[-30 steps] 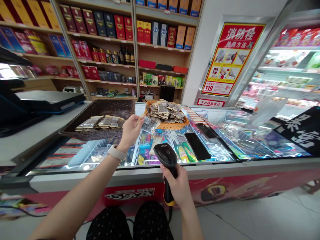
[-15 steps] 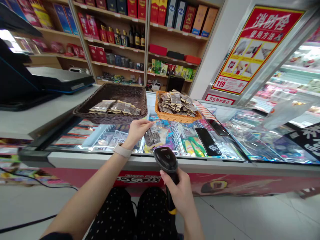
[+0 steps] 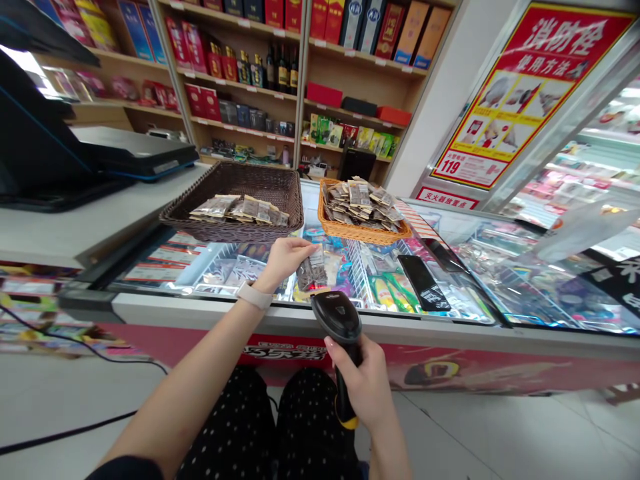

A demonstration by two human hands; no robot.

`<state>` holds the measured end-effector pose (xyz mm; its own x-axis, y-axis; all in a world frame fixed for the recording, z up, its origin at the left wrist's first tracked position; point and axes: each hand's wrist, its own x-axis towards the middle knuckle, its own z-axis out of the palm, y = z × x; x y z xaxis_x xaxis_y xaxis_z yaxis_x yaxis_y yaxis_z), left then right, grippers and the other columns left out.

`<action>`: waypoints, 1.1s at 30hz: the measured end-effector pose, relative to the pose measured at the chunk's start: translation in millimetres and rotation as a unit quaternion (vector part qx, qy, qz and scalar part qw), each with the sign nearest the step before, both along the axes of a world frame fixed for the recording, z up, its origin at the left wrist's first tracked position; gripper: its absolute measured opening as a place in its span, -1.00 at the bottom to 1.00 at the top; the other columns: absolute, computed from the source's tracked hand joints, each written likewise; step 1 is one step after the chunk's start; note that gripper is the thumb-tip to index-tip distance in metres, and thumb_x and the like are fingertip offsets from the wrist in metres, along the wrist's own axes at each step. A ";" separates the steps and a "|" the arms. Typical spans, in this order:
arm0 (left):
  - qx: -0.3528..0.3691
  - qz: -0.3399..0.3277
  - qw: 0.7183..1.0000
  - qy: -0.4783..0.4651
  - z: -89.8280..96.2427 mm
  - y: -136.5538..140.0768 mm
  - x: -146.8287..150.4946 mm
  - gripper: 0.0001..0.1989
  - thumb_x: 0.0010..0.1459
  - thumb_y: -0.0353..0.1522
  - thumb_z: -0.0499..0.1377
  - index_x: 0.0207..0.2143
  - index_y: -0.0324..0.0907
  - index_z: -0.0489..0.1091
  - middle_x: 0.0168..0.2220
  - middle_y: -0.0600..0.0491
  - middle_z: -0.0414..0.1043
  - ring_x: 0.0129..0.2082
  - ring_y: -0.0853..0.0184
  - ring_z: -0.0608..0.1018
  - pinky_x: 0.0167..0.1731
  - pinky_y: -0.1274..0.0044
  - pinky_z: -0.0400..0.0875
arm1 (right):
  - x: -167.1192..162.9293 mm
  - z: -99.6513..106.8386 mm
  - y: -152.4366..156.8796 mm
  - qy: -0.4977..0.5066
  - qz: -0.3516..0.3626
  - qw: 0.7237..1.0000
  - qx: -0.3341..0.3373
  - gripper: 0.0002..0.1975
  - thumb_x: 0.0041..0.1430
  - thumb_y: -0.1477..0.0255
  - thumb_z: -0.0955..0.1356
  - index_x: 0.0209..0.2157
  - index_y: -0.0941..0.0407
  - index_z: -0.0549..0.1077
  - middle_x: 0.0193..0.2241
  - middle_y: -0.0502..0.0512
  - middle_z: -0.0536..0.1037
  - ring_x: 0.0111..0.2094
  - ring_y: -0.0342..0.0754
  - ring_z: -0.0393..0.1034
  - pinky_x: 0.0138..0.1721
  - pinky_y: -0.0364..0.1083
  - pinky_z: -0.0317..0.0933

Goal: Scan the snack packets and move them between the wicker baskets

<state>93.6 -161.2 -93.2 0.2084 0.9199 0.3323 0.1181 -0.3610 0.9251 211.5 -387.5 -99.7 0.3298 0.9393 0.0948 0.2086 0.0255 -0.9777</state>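
My left hand (image 3: 287,261) pinches the upper edge of a small clear packet (image 3: 313,270) with dark contents, held over the freezer's glass top. Wrapped around the handle of a black barcode scanner (image 3: 337,316) is my right hand (image 3: 364,381). The scanner's head points at the packet, and a reddish glow shows at the packet's lower edge. Behind my left hand a dark brown wicker basket (image 3: 270,180) holds several similar packets (image 3: 237,208). To its right, an orange wicker basket (image 3: 367,233) carries a heap of such packets (image 3: 361,200).
Two dark phones, a nearer one (image 3: 423,283) and a farther one (image 3: 443,255), lie on the glass right of the packet. A counter (image 3: 55,233) with a black machine (image 3: 40,147) stands at left. Shelves of boxes and bottles line the back. A cable (image 3: 70,433) crosses the floor.
The view has shifted slightly, so most things sit a little farther right. The packet's lower edge now shows a red-orange glow. Both hands keep their grips.
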 end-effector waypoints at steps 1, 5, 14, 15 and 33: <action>0.002 0.001 1.000 -0.001 -0.4 0.6 -0.2 -0.66 -0.01 -0.12 0.37 -0.48 -0.26 0.63 -0.50 0.02 0.55 -0.50 0.40 0.41 -0.48 0.56 0.22 | -0.1 -0.1 0.0 -0.001 -0.001 1.000 0.000 -0.65 0.17 0.15 0.44 -0.41 0.19 0.60 -0.56 -0.01 0.48 -0.48 -0.07 0.26 -0.38 -0.12 0.14; 0.004 0.005 1.000 -0.002 -3.1 4.3 0.0 -0.64 -0.03 -0.10 0.38 -0.46 -0.26 0.65 -0.49 0.01 0.56 -0.49 0.38 0.43 -0.46 0.55 0.24 | 0.0 -1.2 -0.2 -0.004 -0.009 1.000 -0.004 -0.63 0.17 0.13 0.44 -0.40 0.18 0.61 -0.57 -0.01 0.47 -0.49 -0.07 0.25 -0.40 -0.11 0.13; 0.037 0.063 0.995 -0.064 21.3 4.7 -13.6 -0.64 -0.01 -0.08 0.37 -0.43 -0.23 0.63 -0.48 0.01 0.56 -0.47 0.35 0.47 -0.41 0.53 0.30 | -6.3 6.0 16.2 0.030 -0.013 0.998 0.046 -0.65 0.16 0.14 0.45 -0.38 0.17 0.62 -0.56 0.00 0.47 -0.46 -0.05 0.29 -0.37 -0.10 0.21; 0.052 0.080 0.993 -0.068 33.0 9.3 -21.4 -0.64 0.00 -0.08 0.37 -0.42 -0.23 0.63 -0.48 0.01 0.56 -0.47 0.35 0.47 -0.41 0.53 0.31 | -8.4 7.3 19.8 0.035 -0.007 0.998 0.057 -0.66 0.16 0.14 0.45 -0.38 0.17 0.62 -0.57 0.00 0.46 -0.48 -0.06 0.28 -0.38 -0.11 0.20; 0.119 0.190 0.929 0.294 86.6 125.0 -68.6 -0.73 -0.07 -0.42 0.46 -0.56 -0.17 0.38 -0.41 -0.04 0.50 -0.04 0.08 0.53 0.03 0.41 0.31 | -66.4 23.1 57.7 0.097 0.126 0.984 0.086 -0.74 0.18 0.24 0.43 -0.39 0.18 0.53 -0.51 -0.03 0.39 -0.44 -0.10 0.17 -0.38 -0.12 0.12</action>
<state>25.0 -36.2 -6.6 0.0937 0.8793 0.4669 0.7381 -0.3761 0.5601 145.1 -329.9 -76.5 0.1162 0.9689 0.2183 -0.0154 0.2216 -0.9750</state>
